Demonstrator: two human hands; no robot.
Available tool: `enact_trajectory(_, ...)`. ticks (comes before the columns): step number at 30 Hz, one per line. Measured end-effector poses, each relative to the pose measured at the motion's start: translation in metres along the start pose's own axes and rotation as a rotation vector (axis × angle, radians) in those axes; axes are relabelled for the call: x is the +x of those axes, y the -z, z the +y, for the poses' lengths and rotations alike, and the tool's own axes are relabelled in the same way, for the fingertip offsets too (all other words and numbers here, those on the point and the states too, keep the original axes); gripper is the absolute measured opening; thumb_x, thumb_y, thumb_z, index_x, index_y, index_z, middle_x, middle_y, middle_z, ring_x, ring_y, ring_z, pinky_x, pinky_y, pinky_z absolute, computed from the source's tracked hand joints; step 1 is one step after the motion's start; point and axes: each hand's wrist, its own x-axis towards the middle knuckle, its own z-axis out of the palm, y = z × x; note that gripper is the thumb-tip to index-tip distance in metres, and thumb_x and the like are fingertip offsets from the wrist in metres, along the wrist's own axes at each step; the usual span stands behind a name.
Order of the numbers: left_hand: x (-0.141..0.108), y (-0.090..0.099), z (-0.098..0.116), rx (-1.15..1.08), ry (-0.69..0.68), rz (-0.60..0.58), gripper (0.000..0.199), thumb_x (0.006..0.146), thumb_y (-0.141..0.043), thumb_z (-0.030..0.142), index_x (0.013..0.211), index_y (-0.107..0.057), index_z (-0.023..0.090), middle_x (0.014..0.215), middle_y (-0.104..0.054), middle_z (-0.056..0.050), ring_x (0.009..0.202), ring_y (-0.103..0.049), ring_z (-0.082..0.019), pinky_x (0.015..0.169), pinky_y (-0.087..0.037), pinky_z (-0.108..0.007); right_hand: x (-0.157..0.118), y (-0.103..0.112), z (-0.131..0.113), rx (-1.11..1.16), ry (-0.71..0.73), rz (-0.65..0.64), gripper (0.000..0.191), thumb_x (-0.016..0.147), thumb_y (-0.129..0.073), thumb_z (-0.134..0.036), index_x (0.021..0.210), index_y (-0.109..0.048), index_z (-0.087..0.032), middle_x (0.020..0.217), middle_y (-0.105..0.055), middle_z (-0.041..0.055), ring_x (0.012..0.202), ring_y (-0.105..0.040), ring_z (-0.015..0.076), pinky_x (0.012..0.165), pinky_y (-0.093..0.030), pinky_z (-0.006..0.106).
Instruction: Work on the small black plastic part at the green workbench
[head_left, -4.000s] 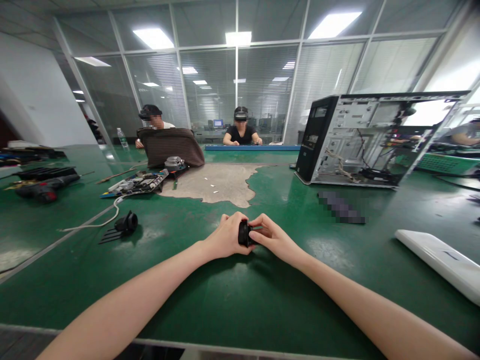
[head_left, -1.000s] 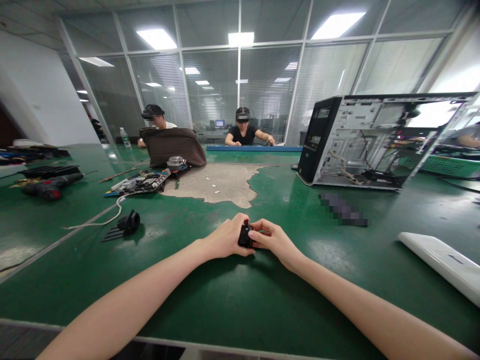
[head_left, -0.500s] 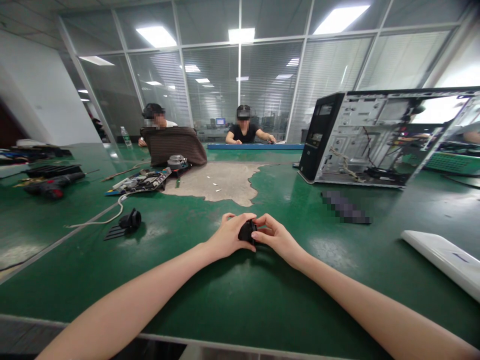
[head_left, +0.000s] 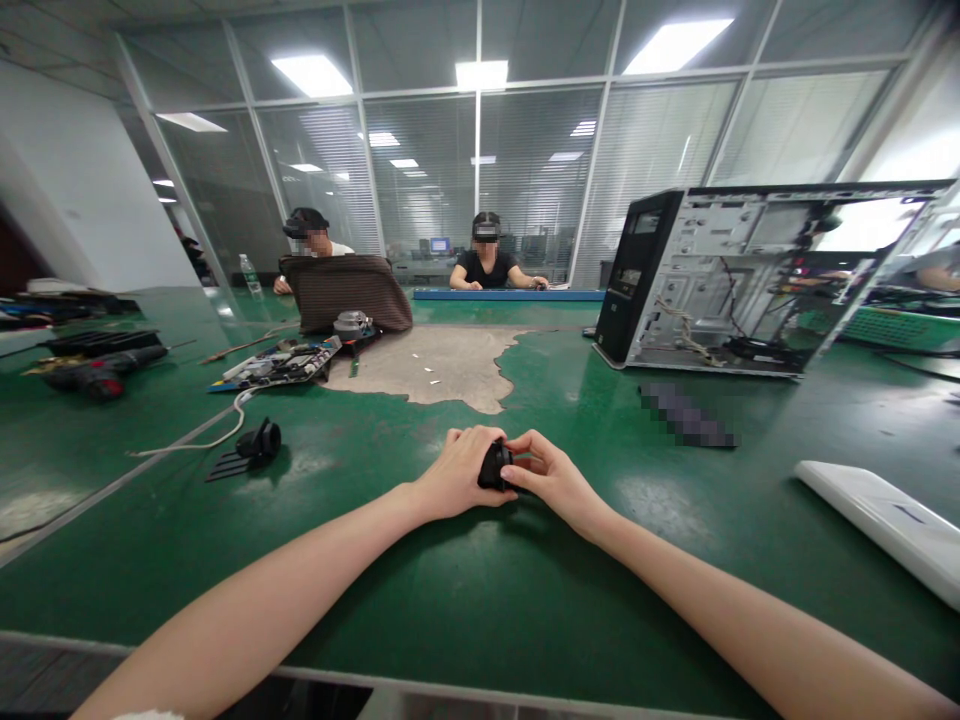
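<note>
A small black part (head_left: 495,466) is held between both hands, low over the green table (head_left: 450,600). My left hand (head_left: 463,470) wraps round its left side, thumb below and fingers above. From the right, my right hand (head_left: 546,474) pinches the same part with thumb and fingertips. Its exact shape is partly hidden by the fingers. To the left on the table lies another black part (head_left: 257,442) with a round end and flat prongs.
An open computer case (head_left: 637,280) stands at the back right, with a white object (head_left: 885,520) nearer. A circuit board (head_left: 281,365), a cable (head_left: 225,430) and a power drill (head_left: 105,375) lie left. Two people sit across the table, one behind a brown cover (head_left: 349,290).
The fingers of my left hand have shifted slightly around the black part. The view has moved a little; both hands stay in nearly the same place.
</note>
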Motion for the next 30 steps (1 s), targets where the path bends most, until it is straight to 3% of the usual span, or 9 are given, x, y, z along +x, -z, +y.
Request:
enact_trajectory(12, -0.0003, 0.0036, 0.0047, 0.009, 0.003, -0.009, 0.062, 0.064, -0.066, 0.051, 0.110, -0.036, 0.022, 0.105, -0.054, -0.004, 0.093, -0.050, -0.024, 0.083, -0.031, -0.037, 0.0019, 0.0057, -0.0005, -0.047, -0.010, -0.078, 0.031, 0.070, -0.065, -0.038, 0.089, -0.047, -0.021, 0.091, -0.052, -0.0003, 0.078, -0.057, 0.0139, 0.074, -0.046, 0.032)
enact_trajectory(18, -0.0018, 0.0013, 0.0053, 0.047, 0.026, 0.010, 0.066, 0.062, -0.066, 0.051, 0.113, -0.036, 0.020, 0.105, -0.053, -0.006, 0.092, -0.049, -0.025, 0.082, -0.031, -0.038, -0.0019, 0.0076, -0.0053, -0.048, 0.024, -0.162, 0.030, 0.069, -0.067, -0.032, 0.086, -0.045, -0.021, 0.094, -0.052, -0.0002, 0.082, -0.058, 0.0151, 0.075, -0.046, 0.031)
enact_trajectory(25, -0.0023, 0.0021, 0.0065, 0.085, 0.005, 0.025, 0.062, 0.062, -0.066, 0.050, 0.109, -0.039, 0.020, 0.099, -0.054, -0.005, 0.089, -0.048, -0.025, 0.080, -0.032, -0.038, 0.0006, 0.0044, -0.0013, -0.037, 0.012, -0.086, 0.028, 0.073, -0.060, -0.042, 0.083, -0.045, -0.020, 0.086, -0.053, -0.0003, 0.073, -0.057, 0.0139, 0.067, -0.047, 0.031)
enact_trajectory(30, -0.0019, 0.0032, 0.0063, 0.082, -0.019, 0.030, 0.057, 0.064, -0.065, 0.047, 0.107, -0.040, 0.020, 0.099, -0.054, -0.005, 0.089, -0.048, -0.024, 0.080, -0.032, -0.037, 0.0015, 0.0062, -0.0001, -0.105, 0.003, -0.109, 0.027, 0.074, -0.060, -0.039, 0.089, -0.047, -0.020, 0.090, -0.054, 0.0018, 0.081, -0.057, 0.0159, 0.075, -0.046, 0.034)
